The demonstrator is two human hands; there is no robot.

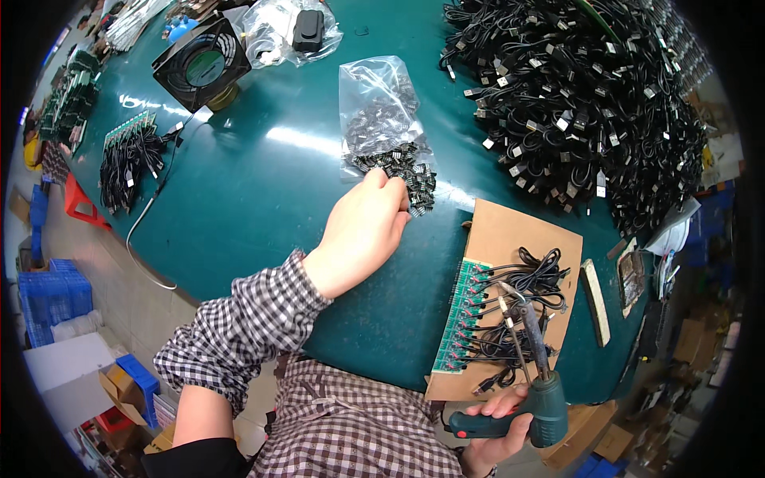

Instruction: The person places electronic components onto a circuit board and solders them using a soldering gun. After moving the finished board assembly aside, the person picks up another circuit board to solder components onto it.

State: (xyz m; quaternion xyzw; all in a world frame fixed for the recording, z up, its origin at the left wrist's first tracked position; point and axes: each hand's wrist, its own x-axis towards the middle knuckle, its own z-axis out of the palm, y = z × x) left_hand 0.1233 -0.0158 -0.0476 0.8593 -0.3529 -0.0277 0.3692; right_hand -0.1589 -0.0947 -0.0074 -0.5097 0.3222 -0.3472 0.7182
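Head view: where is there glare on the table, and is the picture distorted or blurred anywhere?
In the head view, white glare streaks cross the green table beside the clear bag of small parts and near the black fan. The fisheye bends the table edge, and dark corners frame the picture. The left hand looks sharp.

This is an electronics assembly workshop, as shown by a round dark-green worktable bearing a great heap of black plug-ended cables, a long green circuit-board strip wired with black leads, and a square black cooling fan.
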